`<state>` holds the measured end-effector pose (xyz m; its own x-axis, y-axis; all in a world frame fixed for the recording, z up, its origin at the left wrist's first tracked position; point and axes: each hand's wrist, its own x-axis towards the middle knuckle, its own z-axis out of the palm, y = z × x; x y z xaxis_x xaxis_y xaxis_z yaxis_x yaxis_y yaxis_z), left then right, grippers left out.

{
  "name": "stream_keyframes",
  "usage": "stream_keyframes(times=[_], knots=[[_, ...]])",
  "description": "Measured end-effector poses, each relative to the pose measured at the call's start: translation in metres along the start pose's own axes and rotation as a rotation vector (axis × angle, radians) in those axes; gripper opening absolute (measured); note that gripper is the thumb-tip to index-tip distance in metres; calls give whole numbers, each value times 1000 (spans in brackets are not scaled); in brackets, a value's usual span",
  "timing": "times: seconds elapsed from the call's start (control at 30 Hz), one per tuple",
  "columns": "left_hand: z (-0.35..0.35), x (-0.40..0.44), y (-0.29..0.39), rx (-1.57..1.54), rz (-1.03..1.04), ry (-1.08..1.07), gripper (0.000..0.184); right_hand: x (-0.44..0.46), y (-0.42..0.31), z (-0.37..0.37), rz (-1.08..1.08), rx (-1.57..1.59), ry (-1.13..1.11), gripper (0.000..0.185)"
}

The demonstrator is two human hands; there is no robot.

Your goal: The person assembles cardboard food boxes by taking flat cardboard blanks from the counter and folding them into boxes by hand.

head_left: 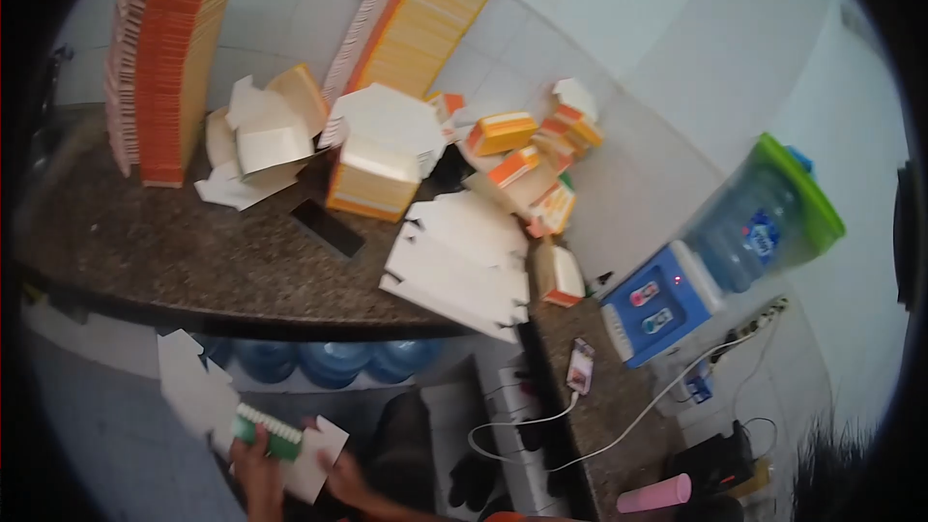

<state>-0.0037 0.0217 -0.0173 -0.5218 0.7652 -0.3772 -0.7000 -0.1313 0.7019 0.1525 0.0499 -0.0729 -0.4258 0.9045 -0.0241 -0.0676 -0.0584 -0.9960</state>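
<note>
Low at the bottom, a die-cut white cardboard sheet (pixel 198 389) is held between my hands, below the counter's front edge. On it, or against it, shows a green panel with a row of white marks (pixel 274 437); whether it is part of the sheet I cannot tell. My left hand (pixel 257 474) has its fingers closed on the green panel's left end. Closed at the right edge of a pale card flap (pixel 324 445) is my right hand (pixel 345 479). Part of its grip is hidden.
The dark stone counter (pixel 145 251) carries tall stacks of orange boxes (pixel 164 68), opened cartons (pixel 372 179), flat white blanks (pixel 464 261) and a dark phone (pixel 329 228). Rightward stand a blue water dispenser (pixel 662 300), a charging phone (pixel 580 365) with its cable, and a pink tumbler (pixel 655 494).
</note>
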Motion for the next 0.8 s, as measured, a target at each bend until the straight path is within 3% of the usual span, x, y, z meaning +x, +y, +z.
stream_keyframes(times=[0.07, 0.13, 0.17, 0.33, 0.4, 0.43, 0.5, 0.53, 0.57, 0.6, 0.63, 0.7, 0.77, 0.8], knots=[[25, -10, 9, 31, 76, 92, 23, 18, -70, -4, -575, -286, -54, 44], [25, -7, 0, 92, 163, 37, 20, 33, -68, -12, -719, -676, -152, 45], [25, -8, -2, 149, 118, 64, 23, 42, -72, -10, -734, -724, -157, 42], [43, -6, -12, 469, 365, -16, 28, 65, -72, -5, -554, -480, -81, 43], [50, -2, 0, 286, 283, 10, 32, 58, -75, -3, -472, -350, -118, 43], [44, 2, -3, 290, 311, 59, 32, 51, -75, -3, -536, -440, -160, 40], [34, 7, -7, 257, 163, 21, 32, 43, -57, 0, -655, -613, -140, 36], [41, -5, -6, 390, 174, 33, 31, 47, -51, 3, -659, -586, -189, 36], [50, -16, -7, 525, 175, 45, 31, 49, -47, 6, -634, -604, -23, 36], [48, -15, -22, 458, 206, 11, 31, 50, -45, 9, -604, -623, 148, 37], [43, -11, -37, 393, 235, -30, 30, 51, -47, 14, -604, -605, 116, 37], [55, -13, -28, 360, 348, -43, 30, 52, -56, 23, -389, -409, 152, 39], [61, -16, -15, 326, 420, 13, 30, 47, -63, 25, -400, -431, 70, 38], [55, -16, -12, 293, 351, 9, 31, 48, -65, 25, -417, -462, 3, 37]])
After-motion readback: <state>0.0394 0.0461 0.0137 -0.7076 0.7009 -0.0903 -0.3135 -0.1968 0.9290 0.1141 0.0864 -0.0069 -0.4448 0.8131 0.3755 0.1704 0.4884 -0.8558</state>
